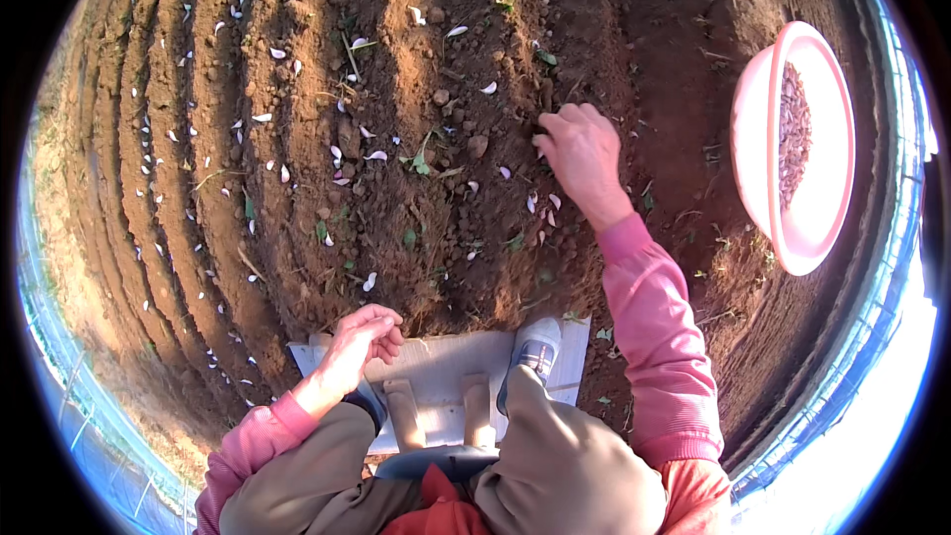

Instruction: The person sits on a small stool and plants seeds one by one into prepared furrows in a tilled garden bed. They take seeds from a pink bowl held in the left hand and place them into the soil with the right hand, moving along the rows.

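Note:
My right hand (585,156) reaches forward with its fingertips down at the soil (475,230) of a furrowed bed. A small pale spot shows by its thumb; whether the fingers pinch something is hidden. Garlic cloves (555,201) lie just below that hand, and another clove (505,172) rests to its left. Over my left knee, my left hand (369,338) hovers half curled, its palm partly hidden, so I cannot see whether it holds anything. One clove (370,281) lies on the soil just beyond it. More cloves are scattered along the furrows to the left.
A pink plastic basin (758,126) with a heap of cloves (793,135) stands at the right. My shoe (538,348) is on a pale board (446,364), where a low stool's wooden legs (405,412) also stand. Blue netting (82,401) curves along the rim.

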Demonstrator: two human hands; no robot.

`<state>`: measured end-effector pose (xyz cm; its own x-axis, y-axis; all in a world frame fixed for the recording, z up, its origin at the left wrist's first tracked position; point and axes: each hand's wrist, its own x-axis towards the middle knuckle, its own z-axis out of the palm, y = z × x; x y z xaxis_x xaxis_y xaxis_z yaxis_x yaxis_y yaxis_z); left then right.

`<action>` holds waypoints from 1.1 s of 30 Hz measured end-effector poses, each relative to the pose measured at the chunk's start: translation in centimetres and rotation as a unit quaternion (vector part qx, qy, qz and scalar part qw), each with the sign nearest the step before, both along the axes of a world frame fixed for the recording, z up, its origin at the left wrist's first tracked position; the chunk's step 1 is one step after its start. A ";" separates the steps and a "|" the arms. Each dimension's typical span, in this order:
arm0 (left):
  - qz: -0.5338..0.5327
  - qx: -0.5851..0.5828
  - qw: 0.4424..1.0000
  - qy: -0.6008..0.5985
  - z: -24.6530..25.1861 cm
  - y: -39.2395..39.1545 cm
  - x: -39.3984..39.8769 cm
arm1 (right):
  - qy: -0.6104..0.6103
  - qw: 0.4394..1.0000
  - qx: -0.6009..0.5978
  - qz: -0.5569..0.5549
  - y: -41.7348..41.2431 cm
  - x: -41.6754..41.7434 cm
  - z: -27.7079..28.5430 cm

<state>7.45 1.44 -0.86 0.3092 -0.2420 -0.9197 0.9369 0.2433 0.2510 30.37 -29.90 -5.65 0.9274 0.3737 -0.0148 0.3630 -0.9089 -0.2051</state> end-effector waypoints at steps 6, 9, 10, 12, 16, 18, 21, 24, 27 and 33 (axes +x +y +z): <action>0.004 -0.006 1.000 -0.006 0.0 0.0 -0.2 | -0.003 0.997 -0.051 0.056 0.4 -0.3 -0.5; 0.004 -0.003 1.000 -0.007 -0.2 0.1 -0.1 | -0.027 0.994 -0.070 0.084 -0.1 -0.6 -1.8; 0.001 -0.005 1.000 -0.008 -0.1 0.0 0.1 | -0.025 0.995 -0.053 0.086 -0.3 -0.5 -1.8; 0.001 -0.011 1.000 -0.010 -0.2 0.0 0.2 | -0.019 0.995 -0.017 0.093 -0.6 0.1 -1.6; 0.003 -0.010 1.000 -0.007 -0.4 0.4 -0.3 | 0.034 0.976 0.187 -0.102 -0.7 2.8 1.2; -0.003 -0.005 1.000 -0.006 -0.4 0.4 -0.2 | 0.012 0.982 0.158 -0.107 -1.2 3.8 0.6; -0.009 -0.004 1.000 -0.004 0.0 -0.1 0.1 | -0.021 0.989 0.120 -0.086 -1.3 4.9 -0.8; -0.010 -0.005 1.000 -0.002 0.2 -0.1 0.1 | -0.076 0.994 0.065 -0.047 -1.3 6.1 -2.4; -0.011 -0.004 1.000 -0.001 -0.1 0.0 -0.1 | -0.098 0.995 0.011 -0.018 -1.2 7.0 -3.6; 0.009 -0.018 1.000 -0.001 -0.4 0.2 -0.7 | -0.066 0.997 0.027 -0.020 -1.4 2.6 -0.3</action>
<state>6.79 1.68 -1.23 0.3166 -0.2687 -0.9097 0.9315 0.2692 0.2447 32.93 -31.33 -5.92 0.9344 0.3324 0.1283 0.3530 -0.9123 -0.2077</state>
